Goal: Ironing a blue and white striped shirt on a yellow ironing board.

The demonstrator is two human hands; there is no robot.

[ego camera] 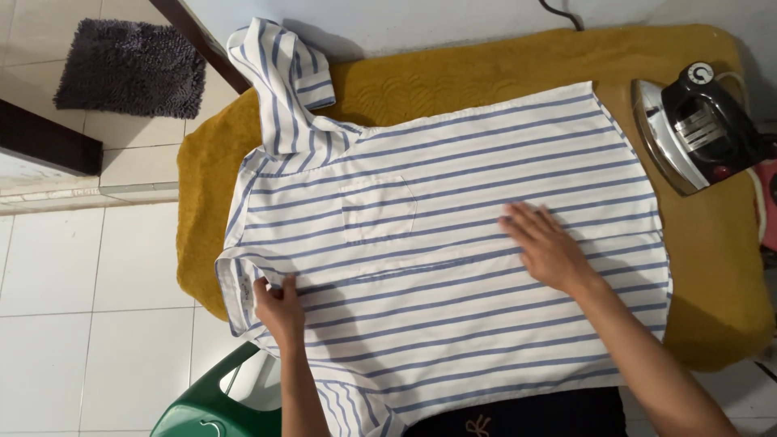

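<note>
A white shirt with blue stripes (453,162) lies spread flat on a mustard-yellow padded surface (712,267), its collar to the left and a chest pocket (379,209) facing up. My left hand (279,306) pinches the shirt's fabric at the collar edge near the front left. My right hand (546,243) rests flat on the middle of the shirt, fingers together and pointing left. One sleeve (283,73) is folded upward at the far left corner.
A black and silver iron (692,129) stands on the yellow pad at the far right, its cord trailing off. A green plastic chair (210,409) sits below the front left. A dark shaggy mat (129,69) lies on the white tiled floor.
</note>
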